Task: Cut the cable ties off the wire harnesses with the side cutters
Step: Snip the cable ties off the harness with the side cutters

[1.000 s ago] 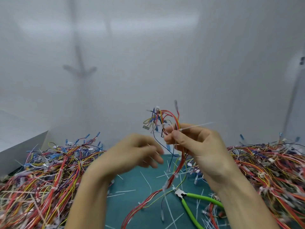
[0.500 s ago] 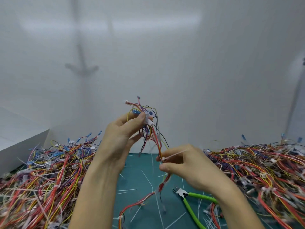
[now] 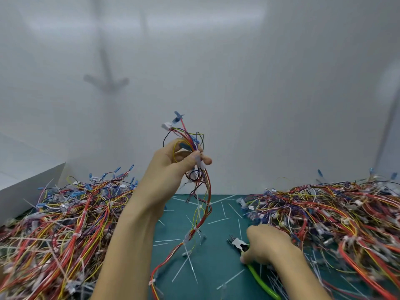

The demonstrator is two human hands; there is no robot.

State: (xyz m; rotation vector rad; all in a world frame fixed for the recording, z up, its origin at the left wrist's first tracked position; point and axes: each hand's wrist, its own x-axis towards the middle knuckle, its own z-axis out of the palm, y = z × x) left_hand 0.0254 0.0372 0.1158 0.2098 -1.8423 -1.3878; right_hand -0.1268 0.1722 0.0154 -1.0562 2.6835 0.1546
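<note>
harness location: one wire harness [image 3: 204,191] is held up in the air over the middle of the surface [image 3: 213,262]; its tail droops down onto the mat.
left hand: left hand [image 3: 171,169] grips the top of the bundle, fingers [image 3: 205,161] curled round the wires just under the connectors.
right hand: right hand [image 3: 268,245] is low, lying on the side cutters [image 3: 238,243] where head meets green handles. The fingers are hidden under the hand, so I cannot tell if they have closed on the tool.
cable ties: white cable ties [image 3: 195,230] sit at several spots down the hanging bundle.
handling: judged light, floppy and snag-prone, with thin wires and small plastic plugs that look easy to nick. Best to hold the bundle close beside a tie so it stays taut, and cut only the tie.
cutters grip: take them by the green handles, jaws pointing away from the palm.
surface: teal mat, littered with cut tie ends [image 3: 190,265]. A left heap [image 3: 65,224] and a right heap [image 3: 335,213] of harnesses flank the middle.
room: plain white wall [image 3: 238,83] behind, white box [image 3: 26,187] at far left.
</note>
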